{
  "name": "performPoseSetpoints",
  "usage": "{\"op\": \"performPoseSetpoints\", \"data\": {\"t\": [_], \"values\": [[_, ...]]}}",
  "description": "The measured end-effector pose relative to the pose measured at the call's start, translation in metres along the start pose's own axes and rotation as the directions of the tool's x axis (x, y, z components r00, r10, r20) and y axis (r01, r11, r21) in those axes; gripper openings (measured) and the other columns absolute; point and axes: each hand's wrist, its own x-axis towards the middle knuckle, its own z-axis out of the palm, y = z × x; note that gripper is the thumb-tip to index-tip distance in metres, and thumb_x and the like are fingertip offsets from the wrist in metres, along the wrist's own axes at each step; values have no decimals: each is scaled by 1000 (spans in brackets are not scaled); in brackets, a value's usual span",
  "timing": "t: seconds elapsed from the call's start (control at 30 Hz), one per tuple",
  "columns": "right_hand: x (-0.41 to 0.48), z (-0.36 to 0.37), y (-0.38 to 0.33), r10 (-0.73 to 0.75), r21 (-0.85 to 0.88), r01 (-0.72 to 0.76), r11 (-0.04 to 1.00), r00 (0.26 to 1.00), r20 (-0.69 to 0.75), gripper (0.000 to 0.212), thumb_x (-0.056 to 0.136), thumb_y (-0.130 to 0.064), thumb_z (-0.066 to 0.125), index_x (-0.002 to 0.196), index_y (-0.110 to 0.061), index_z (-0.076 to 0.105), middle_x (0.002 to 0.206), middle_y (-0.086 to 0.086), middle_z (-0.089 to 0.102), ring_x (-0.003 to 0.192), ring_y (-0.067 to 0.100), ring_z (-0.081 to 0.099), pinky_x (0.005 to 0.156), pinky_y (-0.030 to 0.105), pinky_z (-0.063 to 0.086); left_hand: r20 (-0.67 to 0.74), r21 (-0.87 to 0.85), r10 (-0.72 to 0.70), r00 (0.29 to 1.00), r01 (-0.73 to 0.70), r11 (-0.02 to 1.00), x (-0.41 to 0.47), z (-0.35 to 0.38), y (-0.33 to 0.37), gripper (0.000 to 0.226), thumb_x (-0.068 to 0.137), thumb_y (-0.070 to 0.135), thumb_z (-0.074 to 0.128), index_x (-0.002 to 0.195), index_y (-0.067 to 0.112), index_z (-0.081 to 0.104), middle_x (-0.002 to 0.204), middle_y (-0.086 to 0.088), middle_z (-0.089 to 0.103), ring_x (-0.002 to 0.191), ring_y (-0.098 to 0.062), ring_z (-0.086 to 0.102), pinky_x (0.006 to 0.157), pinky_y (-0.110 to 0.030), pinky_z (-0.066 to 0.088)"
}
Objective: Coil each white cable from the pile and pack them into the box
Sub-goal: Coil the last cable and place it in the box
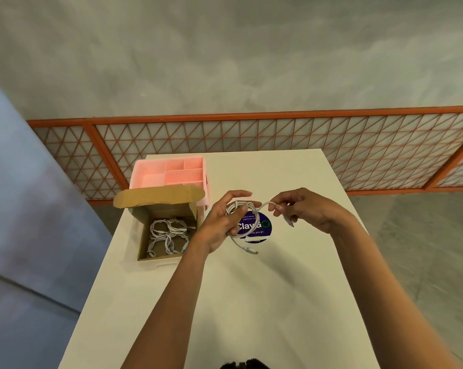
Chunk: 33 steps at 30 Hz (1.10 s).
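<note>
Partly coiled wht cable [262, 206], loose tail.

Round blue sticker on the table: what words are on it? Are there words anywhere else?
"Clav...": big white letters on the round blue sticker; ending crossed by the white cable.
"...as you go": small line below; start hidden.
Small lines above: too blurred to read.
The cardboard box shows no writing.

light: even, soft | shadows: faint | focus: slightly soft | edges: wide-angle bending
</note>
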Motion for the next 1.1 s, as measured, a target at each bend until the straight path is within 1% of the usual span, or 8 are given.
{"op": "performPoseSetpoints", "data": {"t": [0.07, 0.13, 0.23, 0.37, 0.57, 0.73, 0.93, 1.1], "values": [[0, -1, 1, 5, 23, -5, 1000, 1000, 1, 26, 94, 5, 47, 90, -11, 66, 77, 1, 63, 64, 13, 49, 60, 22, 40, 22, 9, -14, 1000, 14, 1000, -1, 2, 5, 27, 87, 1, 62, 111, 13, 60, 100, -4, 69, 68, -6, 60, 41, -12, 35], [0, 1, 3, 10, 35, -11, 999, 1000, 11, 23, 95, 3, 46, 92, -9, 65, 78, -1, 62, 65, 11, 52, 62, 22, 42, -17, 59, -7, 1000, 8, 998, -1, 4, 7, 24, 82, -2, 67, 101, 12, 64, 95, -3, 68, 75, -8, 63, 39, -12, 35], [0, 2, 6, -1, 79, -1, 997, 999, 33, 18, 97, -7, 48, 95, -7, 66, 80, 0, 61, 67, 11, 52, 66, 23, 43, -108, 104, 33, 994, -21, 994, 2, 4, 6, 21, 79, -1, 71, 96, 9, 64, 92, -4, 67, 73, -11, 61, 38, -13, 34], [1, 3, 8, -44, 110, 44, 993, 999, -5, 24, 93, -26, 57, 88, -7, 69, 76, 2, 58, 64, 13, 46, 65, 22, 42, -179, 109, 42, 983, -23, 994, 4, 7, 11, 21, 79, -4, 70, 96, 5, 62, 94, -7, 65, 73, -11, 59, 38, -11, 37], [6, 3, 18, -96, 123, 111, 986, 988, -122, 18, 94, -20, 57, 84, -10, 69, 77, 3, 63, 69, 14, 52, 64, 17, 47, -140, 42, 50, 989, -45, 998, 6, 9, 18, 18, 80, -5, 68, 89, 10, 63, 83, -4, 65, 57, -1, 58, 36, -11, 28], [14, 26, 30, -143, 316, 224, 922, 955, -261, 20, 96, -14, 53, 92, 1, 66, 80, 8, 65, 69, 11, 65, 69, 16, 53, -125, -67, 38, 991, -47, 997, 9, 13, 16, 19, 81, -8, 66, 90, 9, 62, 86, -4, 63, 52, -2, 53, 33, -12, 24], [21, 43, 33, -114, 528, 258, 809, 950, -290, 22, 97, -12, 49, 98, 5, 62, 78, 6, 69, 69, 13, 68, 67, 20, 54, -121, -51, 67, 990, -74, 996, 7, 16, 16, 20, 82, -6, 65, 90, 12, 63, 83, -1, 63, 54, -4, 56, 34, -12, 27], [26, 43, 36, -125, 470, 300, 830, 922, -367, 19, 96, -15, 51, 90, -4, 66, 81, 11, 65, 70, 14, 65, 74, 24, 56, -150, -45, 62, 987, -69, 997, 8, 13, 17, 22, 84, -2, 66, 99, 12, 64, 87, 0, 66, 57, -3, 54, 37, -14, 30]]}}
